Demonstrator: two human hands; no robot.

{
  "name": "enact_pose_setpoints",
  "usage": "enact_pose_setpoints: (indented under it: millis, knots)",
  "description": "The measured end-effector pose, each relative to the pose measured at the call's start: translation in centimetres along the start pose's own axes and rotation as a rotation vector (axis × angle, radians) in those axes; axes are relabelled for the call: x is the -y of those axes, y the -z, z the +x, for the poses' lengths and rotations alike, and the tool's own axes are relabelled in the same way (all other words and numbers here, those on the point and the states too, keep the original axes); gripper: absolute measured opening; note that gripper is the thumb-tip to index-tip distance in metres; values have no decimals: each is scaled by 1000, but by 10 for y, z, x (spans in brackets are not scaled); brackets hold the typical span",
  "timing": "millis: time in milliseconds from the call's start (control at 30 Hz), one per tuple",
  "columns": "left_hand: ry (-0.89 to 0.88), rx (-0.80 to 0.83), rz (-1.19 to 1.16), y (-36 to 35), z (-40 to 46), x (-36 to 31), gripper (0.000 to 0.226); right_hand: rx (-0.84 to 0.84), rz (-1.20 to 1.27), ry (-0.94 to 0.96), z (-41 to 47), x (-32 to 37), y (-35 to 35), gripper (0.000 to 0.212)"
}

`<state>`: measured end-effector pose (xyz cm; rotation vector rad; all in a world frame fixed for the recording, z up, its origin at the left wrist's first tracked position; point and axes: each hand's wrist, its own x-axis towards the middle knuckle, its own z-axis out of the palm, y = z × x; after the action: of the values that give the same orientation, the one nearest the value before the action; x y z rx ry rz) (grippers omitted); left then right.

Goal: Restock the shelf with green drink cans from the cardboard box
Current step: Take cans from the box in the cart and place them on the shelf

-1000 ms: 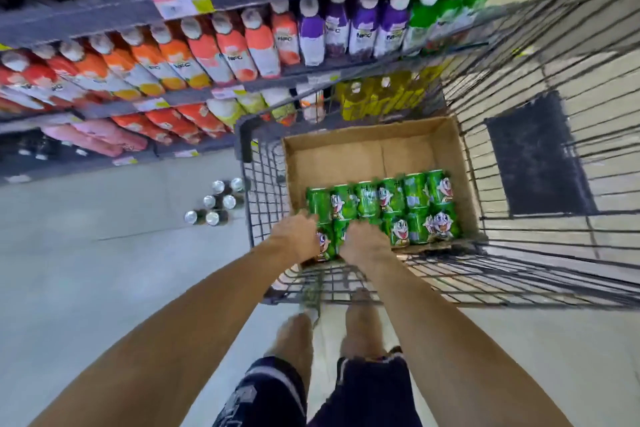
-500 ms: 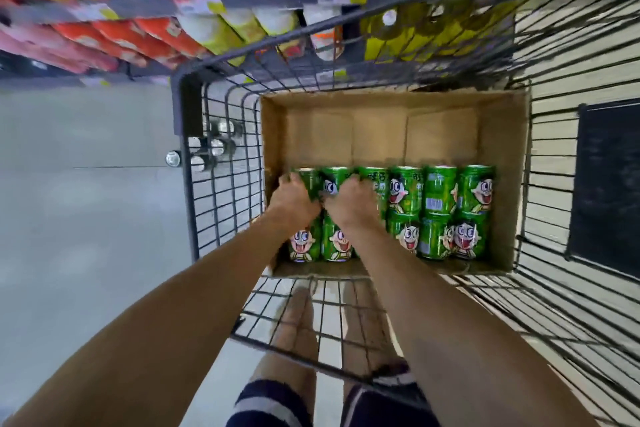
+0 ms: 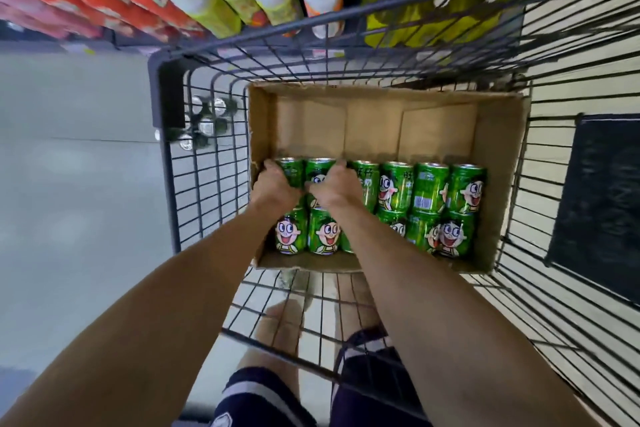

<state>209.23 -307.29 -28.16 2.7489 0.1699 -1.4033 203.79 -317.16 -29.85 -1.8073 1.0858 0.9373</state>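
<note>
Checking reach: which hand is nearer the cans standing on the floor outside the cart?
Left. The left hand is nearer the floor cans; the right hand is farther along the box.

Even, bright indoor light falls from overhead, with no hard shadows; only soft shade sits inside the cardboard box (image 3: 498, 163) beyond the two gripping hands. Pale glints show on the tops of the green cans (image 3: 431, 184) just right of the grip. The wide lens bends the cart wires (image 3: 519, 45) outward toward the edges. The shelf bottles (image 3: 207, 7) far above the grip are smeared with motion blur, and the forearms near the bottom edge look soft.
</note>
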Motion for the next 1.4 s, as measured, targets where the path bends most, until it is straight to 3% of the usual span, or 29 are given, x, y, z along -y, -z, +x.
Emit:
enact_pose_setpoints:
  millis: [167,533,700,933,1133,1400]
  knots:
    - [-65,-37,-104,11,-22,2,70,-111,-14,48,-22,-3,9,68]
    - [-294,-228,-451,87,-126,63,71,-353,36,292,-150,25,21,60]
    - [-327,-341,-574,117,-178,145,64,-419,26,472,-228,50,-14,70]
    - [-400,-485,-763,165,-239,293,68,-405,119,732,-335,115,-81,65]
    - [-445,-661,-870,222,-285,404,70,-440,-6,955,-418,190,-131,76]
    - [-476,-846,-971,282,-313,488,82,-495,-75,1127,-485,262,-172,74]
